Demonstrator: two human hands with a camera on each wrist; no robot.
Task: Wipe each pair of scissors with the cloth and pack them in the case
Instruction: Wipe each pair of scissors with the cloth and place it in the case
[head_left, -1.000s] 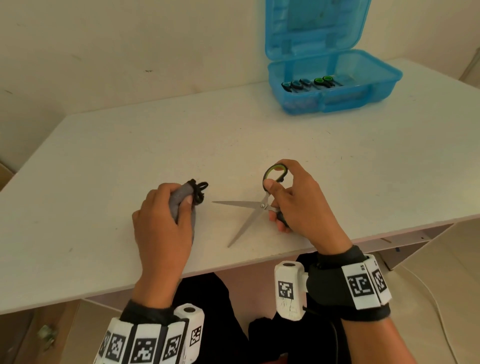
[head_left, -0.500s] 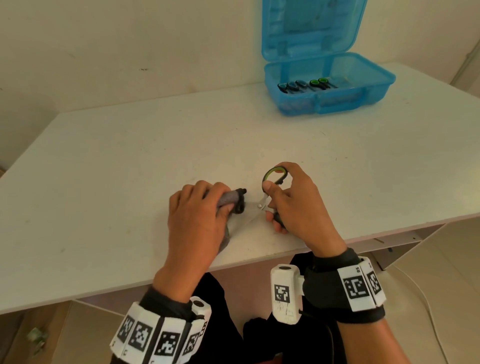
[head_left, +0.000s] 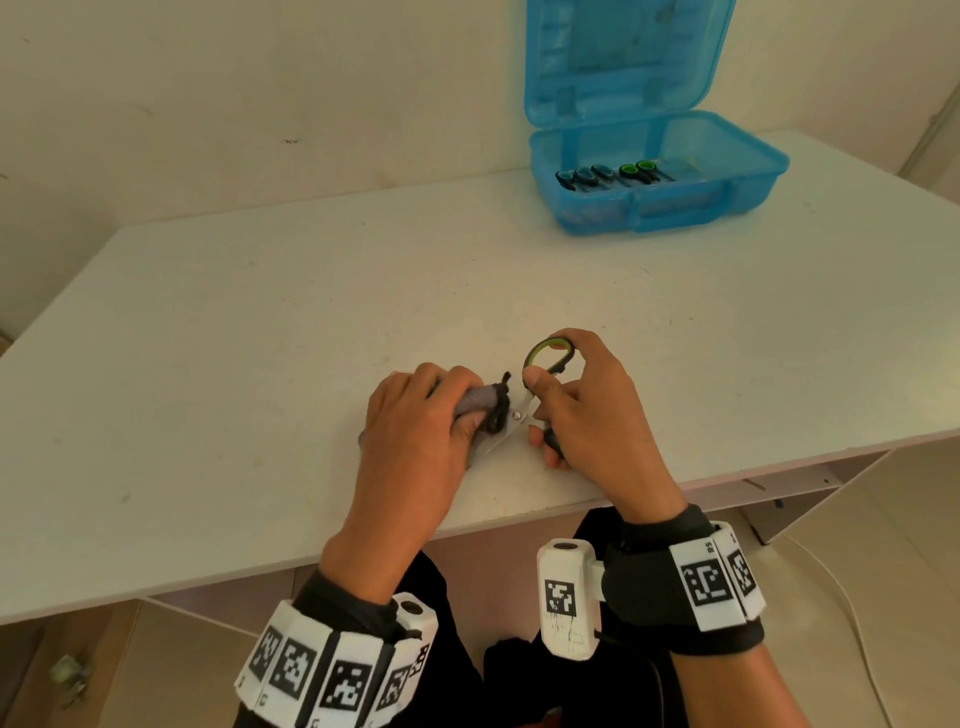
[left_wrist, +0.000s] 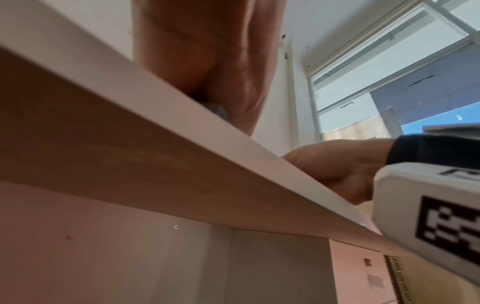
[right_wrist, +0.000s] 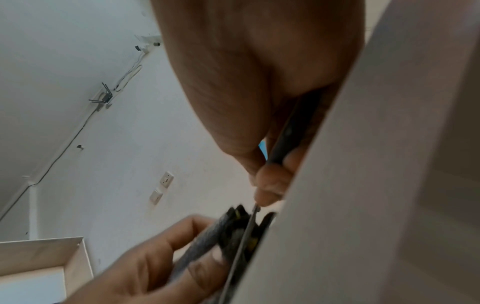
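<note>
My left hand (head_left: 415, 415) just slid the cloth (head_left: 480, 400) in from 9 o'clock onto the blades; right hand (head_left: 587, 410) pinches the scissors (head_left: 545, 358) at 6 o'clock. Wiping's underway, case (head_left: 727, 208) next.

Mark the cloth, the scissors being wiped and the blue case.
cloth (head_left: 475, 399): head view, grey roll between the left hand's fingers.
scissors (head_left: 550, 349): head view, green-lined upper handle loop.
blue case (head_left: 670, 213): head view, front wall.
</note>
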